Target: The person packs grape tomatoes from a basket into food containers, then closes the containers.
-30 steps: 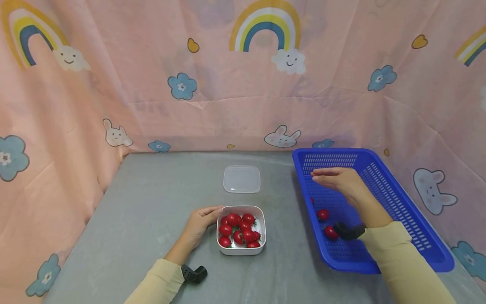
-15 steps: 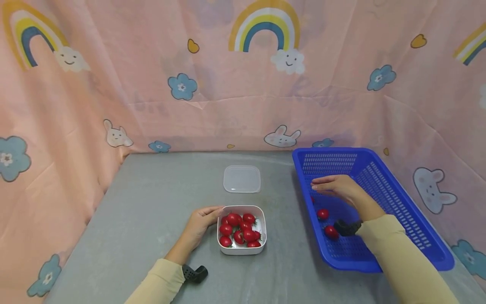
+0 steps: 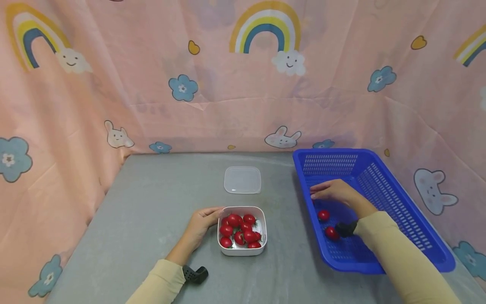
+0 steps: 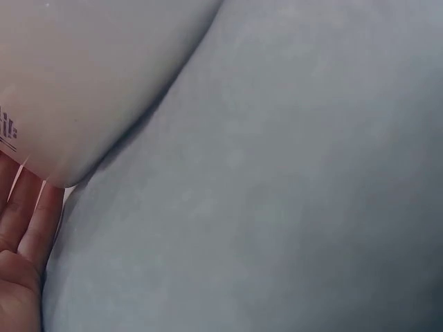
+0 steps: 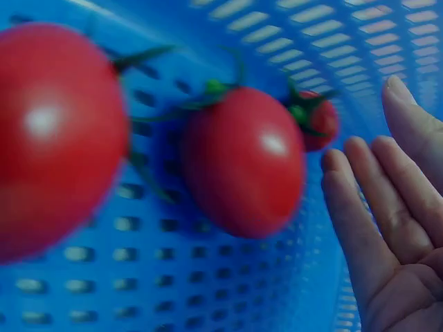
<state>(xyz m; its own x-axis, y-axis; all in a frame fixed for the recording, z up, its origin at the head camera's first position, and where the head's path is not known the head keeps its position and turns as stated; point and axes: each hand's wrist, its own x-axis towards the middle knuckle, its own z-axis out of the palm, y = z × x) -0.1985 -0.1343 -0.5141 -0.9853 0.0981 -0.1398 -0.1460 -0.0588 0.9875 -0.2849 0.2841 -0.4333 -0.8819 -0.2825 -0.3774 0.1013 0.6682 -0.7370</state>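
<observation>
My left hand (image 3: 200, 223) rests against the left side of a small white plastic box (image 3: 242, 252) that holds several cherry tomatoes (image 3: 239, 237). In the left wrist view its fingers (image 4: 28, 214) lie fairly straight along the box wall (image 4: 83, 90). Inside the blue basket, my right hand (image 3: 338, 193) reaches down at the left wall. The right wrist view has its fingers (image 5: 363, 228) extended and the thumb apart, close beside the farthest cherry tomato (image 5: 320, 124), with nothing between them. Two nearer cherry tomatoes, a middle one (image 5: 242, 162) and a large-looking one (image 5: 55, 138), lie on the basket floor.
The slotted blue basket (image 3: 411, 202) stands at the right of the grey table (image 3: 152, 190). A clear, flat, rounded-square lid (image 3: 242, 180) lies behind the white box. A pink patterned curtain (image 3: 228, 93) hangs behind and along both sides.
My right hand has come down into the basket, lower along its left wall toward the farthest tomato. The left hand and the white box stay in place.
</observation>
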